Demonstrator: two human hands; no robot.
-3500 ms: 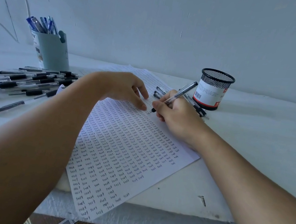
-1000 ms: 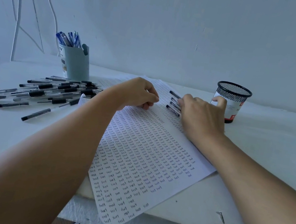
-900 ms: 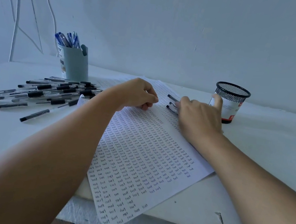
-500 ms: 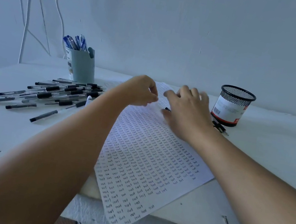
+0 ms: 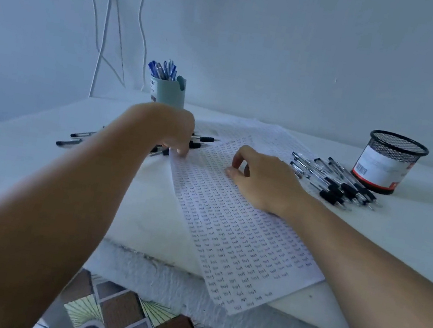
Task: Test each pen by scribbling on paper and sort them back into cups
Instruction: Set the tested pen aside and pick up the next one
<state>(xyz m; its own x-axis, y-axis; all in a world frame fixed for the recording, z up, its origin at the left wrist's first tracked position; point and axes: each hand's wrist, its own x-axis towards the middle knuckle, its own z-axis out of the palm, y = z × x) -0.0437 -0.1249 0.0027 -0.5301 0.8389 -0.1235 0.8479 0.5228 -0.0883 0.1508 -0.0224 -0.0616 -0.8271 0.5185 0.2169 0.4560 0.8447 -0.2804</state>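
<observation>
Two cups (image 5: 168, 93), two pen piles (image 5: 334, 179).

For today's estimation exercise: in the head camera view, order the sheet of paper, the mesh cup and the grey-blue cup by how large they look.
1. Sheet of paper, largest by far.
2. Mesh cup.
3. Grey-blue cup; it stands farther back and a hand hides its base, so this ranking is unsure.
</observation>
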